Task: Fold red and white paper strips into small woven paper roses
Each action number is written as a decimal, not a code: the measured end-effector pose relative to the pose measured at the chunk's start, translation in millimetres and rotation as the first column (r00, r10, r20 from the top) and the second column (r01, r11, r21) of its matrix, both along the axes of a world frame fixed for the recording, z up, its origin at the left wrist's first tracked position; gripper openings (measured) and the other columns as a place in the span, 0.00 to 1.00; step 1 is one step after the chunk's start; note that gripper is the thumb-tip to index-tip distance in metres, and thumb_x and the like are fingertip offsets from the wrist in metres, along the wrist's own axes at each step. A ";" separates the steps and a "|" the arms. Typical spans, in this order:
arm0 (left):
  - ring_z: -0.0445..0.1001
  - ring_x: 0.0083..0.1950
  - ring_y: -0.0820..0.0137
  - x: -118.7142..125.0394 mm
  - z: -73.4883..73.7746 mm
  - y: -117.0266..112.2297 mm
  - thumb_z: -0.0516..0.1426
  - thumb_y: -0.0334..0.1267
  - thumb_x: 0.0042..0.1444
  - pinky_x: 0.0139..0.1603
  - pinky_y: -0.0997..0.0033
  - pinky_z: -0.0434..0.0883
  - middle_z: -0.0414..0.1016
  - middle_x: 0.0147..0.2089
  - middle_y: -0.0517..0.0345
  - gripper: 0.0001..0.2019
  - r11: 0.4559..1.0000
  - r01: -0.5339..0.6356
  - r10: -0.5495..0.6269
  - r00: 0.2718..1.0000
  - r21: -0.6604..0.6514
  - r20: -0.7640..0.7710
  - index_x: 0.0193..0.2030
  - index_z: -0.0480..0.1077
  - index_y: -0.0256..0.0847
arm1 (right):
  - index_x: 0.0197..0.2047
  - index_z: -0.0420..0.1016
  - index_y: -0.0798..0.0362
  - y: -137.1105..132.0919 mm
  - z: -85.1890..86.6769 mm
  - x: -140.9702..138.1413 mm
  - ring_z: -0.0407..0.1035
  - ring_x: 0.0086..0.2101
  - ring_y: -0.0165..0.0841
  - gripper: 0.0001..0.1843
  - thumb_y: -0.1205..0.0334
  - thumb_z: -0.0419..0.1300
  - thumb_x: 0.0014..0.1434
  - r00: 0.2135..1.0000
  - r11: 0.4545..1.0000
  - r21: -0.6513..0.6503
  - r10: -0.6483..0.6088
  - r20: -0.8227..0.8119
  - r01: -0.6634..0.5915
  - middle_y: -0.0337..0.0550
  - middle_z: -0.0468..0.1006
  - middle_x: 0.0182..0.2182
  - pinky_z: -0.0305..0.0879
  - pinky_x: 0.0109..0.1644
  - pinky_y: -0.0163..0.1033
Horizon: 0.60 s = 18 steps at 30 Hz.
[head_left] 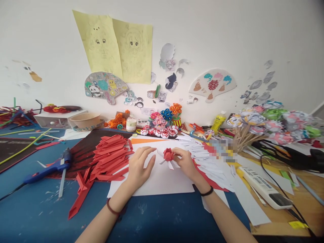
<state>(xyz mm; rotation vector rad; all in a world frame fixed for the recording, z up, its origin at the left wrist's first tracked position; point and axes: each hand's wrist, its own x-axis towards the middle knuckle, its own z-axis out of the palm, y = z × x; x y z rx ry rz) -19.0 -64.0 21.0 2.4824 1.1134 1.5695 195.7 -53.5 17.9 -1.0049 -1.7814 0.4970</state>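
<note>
A small red and white paper rose (168, 154) lies on a white sheet (162, 180) in the middle of the table. My right hand (186, 162) pinches the rose from the right, fingers closed on it. Fingers bent together, my left hand (140, 165) rests on the sheet just left of the rose and holds a white paper strip that leads to it. A red band is on my left wrist, a black one on my right. A heap of folded red paper strips (106, 158) lies left of my left hand.
A blue glue gun (49, 168) lies at left on the blue mat (37, 209). White strips (215, 162) and a white remote (265, 187) lie to the right. Paper flowers on sticks (263, 126), finished small roses (159, 131), a bowl (84, 119) and black cables stand farther back.
</note>
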 end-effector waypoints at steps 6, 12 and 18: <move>0.71 0.43 0.68 3.0 1.1 1.3 0.53 0.38 0.64 0.45 0.67 0.68 0.74 0.43 0.54 0.12 0.975 0.174 -0.182 0.982 -0.139 -0.048 0.53 0.68 0.44 | 0.32 0.79 0.52 0.7 -1.7 -0.4 0.72 0.36 0.36 0.08 0.59 0.60 0.59 0.989 0.989 -0.009 0.149 -0.018 -0.149 0.44 0.78 0.34 0.68 0.42 0.41; 0.68 0.47 0.65 0.6 2.1 7.0 0.58 0.44 0.60 0.47 0.63 0.63 0.73 0.48 0.54 0.12 0.989 0.103 -0.123 0.971 -0.107 -0.206 0.50 0.72 0.49 | 0.34 0.80 0.49 12.4 -13.6 4.4 0.71 0.39 0.35 0.08 0.67 0.59 0.58 0.980 0.980 0.022 0.196 0.033 -0.197 0.43 0.77 0.37 0.67 0.46 0.43; 0.68 0.44 0.66 4.2 -11.1 14.8 0.57 0.43 0.61 0.47 0.61 0.57 0.77 0.40 0.59 0.07 0.978 0.059 -0.124 0.937 -0.201 -0.327 0.41 0.72 0.44 | 0.42 0.80 0.47 29.7 -24.3 13.5 0.69 0.45 0.37 0.10 0.66 0.62 0.56 0.983 0.997 0.006 0.073 0.166 -0.075 0.44 0.75 0.44 0.64 0.52 0.45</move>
